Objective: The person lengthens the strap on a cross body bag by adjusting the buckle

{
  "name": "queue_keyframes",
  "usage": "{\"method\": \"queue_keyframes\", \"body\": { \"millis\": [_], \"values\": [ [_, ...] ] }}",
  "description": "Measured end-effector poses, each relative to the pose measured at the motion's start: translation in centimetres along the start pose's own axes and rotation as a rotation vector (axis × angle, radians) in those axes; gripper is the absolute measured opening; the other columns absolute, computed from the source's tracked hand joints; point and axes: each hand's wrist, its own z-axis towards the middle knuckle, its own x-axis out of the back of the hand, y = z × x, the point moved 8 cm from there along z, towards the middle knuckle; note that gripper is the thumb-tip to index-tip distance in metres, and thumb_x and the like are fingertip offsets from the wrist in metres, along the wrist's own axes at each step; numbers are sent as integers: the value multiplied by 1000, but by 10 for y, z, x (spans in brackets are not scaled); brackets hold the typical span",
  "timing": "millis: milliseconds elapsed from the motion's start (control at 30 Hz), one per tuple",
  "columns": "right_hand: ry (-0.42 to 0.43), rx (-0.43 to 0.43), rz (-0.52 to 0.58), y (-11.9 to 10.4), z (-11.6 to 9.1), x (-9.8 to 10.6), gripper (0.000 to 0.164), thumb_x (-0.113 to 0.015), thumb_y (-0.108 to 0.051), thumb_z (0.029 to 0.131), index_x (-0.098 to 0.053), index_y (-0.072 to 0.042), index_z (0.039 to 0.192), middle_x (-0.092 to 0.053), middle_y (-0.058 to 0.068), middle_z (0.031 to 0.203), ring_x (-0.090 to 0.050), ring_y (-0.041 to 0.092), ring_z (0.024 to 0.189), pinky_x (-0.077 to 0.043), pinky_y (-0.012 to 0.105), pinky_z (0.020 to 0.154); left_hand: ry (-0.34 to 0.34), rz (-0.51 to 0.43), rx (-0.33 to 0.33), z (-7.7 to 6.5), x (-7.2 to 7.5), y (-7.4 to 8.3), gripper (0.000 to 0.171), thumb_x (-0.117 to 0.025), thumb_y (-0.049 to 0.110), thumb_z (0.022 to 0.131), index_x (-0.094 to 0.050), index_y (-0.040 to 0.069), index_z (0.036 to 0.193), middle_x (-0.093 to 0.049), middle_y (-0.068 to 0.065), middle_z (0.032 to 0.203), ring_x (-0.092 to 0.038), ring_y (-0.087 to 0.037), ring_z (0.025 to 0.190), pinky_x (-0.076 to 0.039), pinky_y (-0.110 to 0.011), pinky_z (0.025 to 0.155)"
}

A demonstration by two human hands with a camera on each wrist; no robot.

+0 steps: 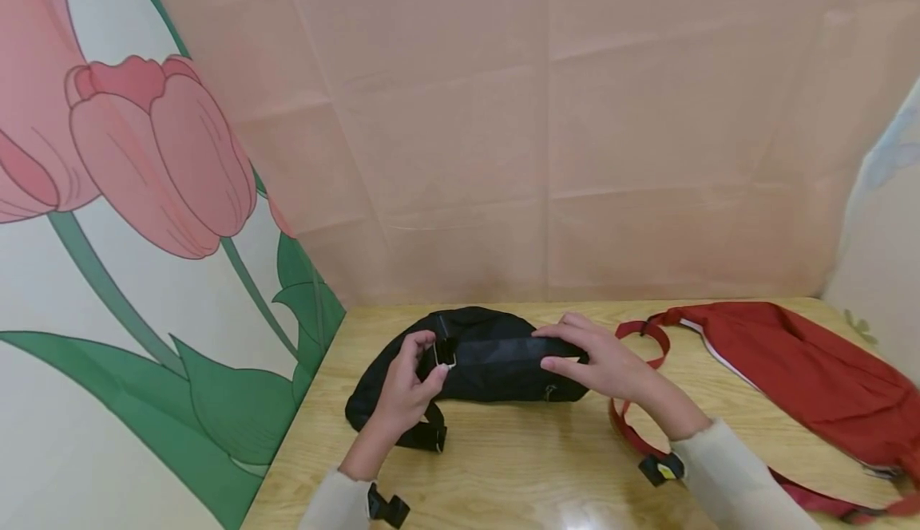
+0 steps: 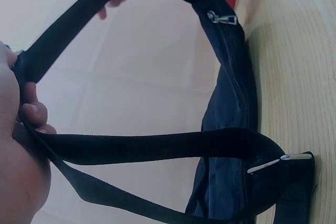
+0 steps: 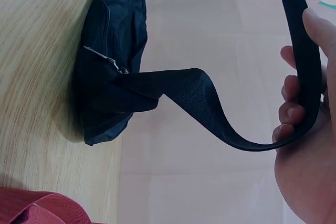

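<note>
A black waist bag (image 1: pixel 480 321) lies on the wooden table, its webbing strap (image 1: pixel 503 352) lifted in front of it. My left hand (image 1: pixel 404 388) pinches the strap at a metal-framed slider (image 1: pixel 445 354). Towards the other end, my right hand (image 1: pixel 605 361) grips the same strap between thumb and fingers. In the left wrist view, two runs of strap hang from the left hand (image 2: pixel 21 145) to a second metal slider (image 2: pixel 281 162) near the table. The right wrist view has the strap curving from the right hand (image 3: pixel 310 166) to the bag's zipped end (image 3: pixel 105 98).
A red bag (image 1: pixel 805 370) lies at the right, its red strap (image 1: pixel 625 426) looping near my right forearm. A pinkish cloth (image 1: pixel 503 131) hangs behind the table (image 1: pixel 503 474). Tulip-printed fabric (image 1: pixel 144 163) stands at the left.
</note>
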Motion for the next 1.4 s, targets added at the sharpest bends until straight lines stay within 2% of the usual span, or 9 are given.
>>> {"method": "queue_keyframes", "body": {
  "millis": [233,600,800,967,1167,1400],
  "values": [
    [7,10,-12,-1,0,1,39,-72,-36,94,-64,-31,132,-55,-17,102,-51,5,92,-49,32,80,2,-15,-2,-1,2,0,42,-60,7,92,-46,-5,129,-59,-20,112,-56,-15,86,-52,-28,72],
    [15,37,-6,-2,-3,3,39,-72,-31,95,-64,-27,133,-56,-15,101,-51,5,90,-47,31,78,-5,-30,-16,-3,4,-2,40,-60,4,92,-45,-5,129,-59,-20,110,-56,-12,86,-53,-28,71],
    [16,37,1,-2,-4,5,39,-72,-29,95,-65,-23,133,-56,-13,101,-51,7,88,-47,32,76,25,-25,-35,-3,8,0,41,-60,5,92,-46,-6,128,-59,-20,110,-56,-13,86,-53,-28,72],
    [18,34,-5,1,-6,5,39,-72,-29,95,-65,-23,133,-56,-13,101,-51,6,88,-47,31,76,27,-21,-21,-3,11,-1,42,-60,8,92,-46,-7,129,-59,-20,111,-56,-13,88,-53,-28,73],
    [39,31,-26,4,-8,7,39,-74,-29,94,-64,-29,132,-57,-16,106,-53,4,91,-49,32,78,69,1,-7,-2,16,-1,46,-61,12,91,-47,-9,129,-60,-20,111,-57,-11,90,-52,-26,75],
    [40,26,-19,6,-10,8,40,-75,-29,93,-64,-31,132,-56,-17,104,-52,4,90,-48,32,77,58,-3,-24,-2,16,-1,44,-60,10,91,-47,-9,128,-60,-21,111,-57,-10,90,-52,-27,77]
  ]
}}
